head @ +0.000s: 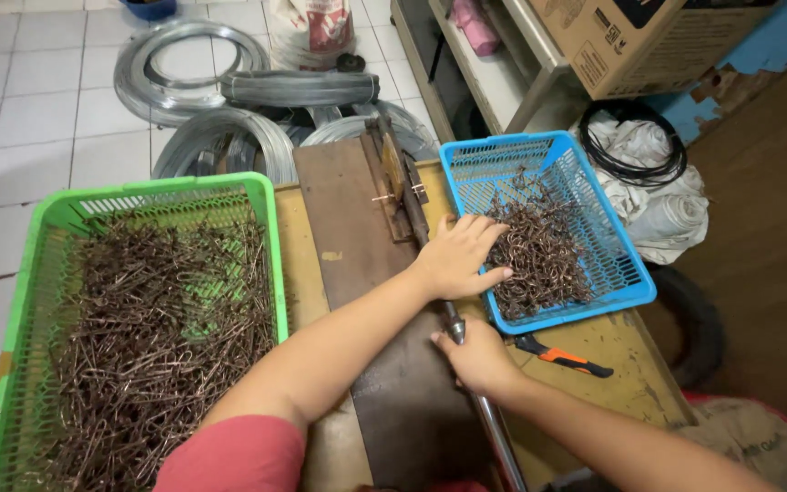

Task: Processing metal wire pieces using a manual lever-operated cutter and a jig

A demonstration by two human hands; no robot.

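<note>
My left hand (459, 257) reaches across to the near-left corner of a blue plastic basket (635, 287), fingers spread over the heap of bent copper-coloured wire pieces (544, 260) inside; nothing is visibly pinched. My right hand (477, 357) is closed around a long metal lever handle (495, 428) that runs up to a bending jig (398, 187) on a dark board (348, 228). A short wire piece (384, 197) lies across the jig. On the left, a green plastic basket (270, 237) holds a big pile of straighter wire pieces (157, 337).
An orange-handled hand tool (562, 357) lies on the yellow bench beside the blue basket. Grey wire coils (193, 77) and a sack (311, 27) sit on the tiled floor beyond. A cardboard box (649, 41), black cable (635, 146) and white cloth lie at right.
</note>
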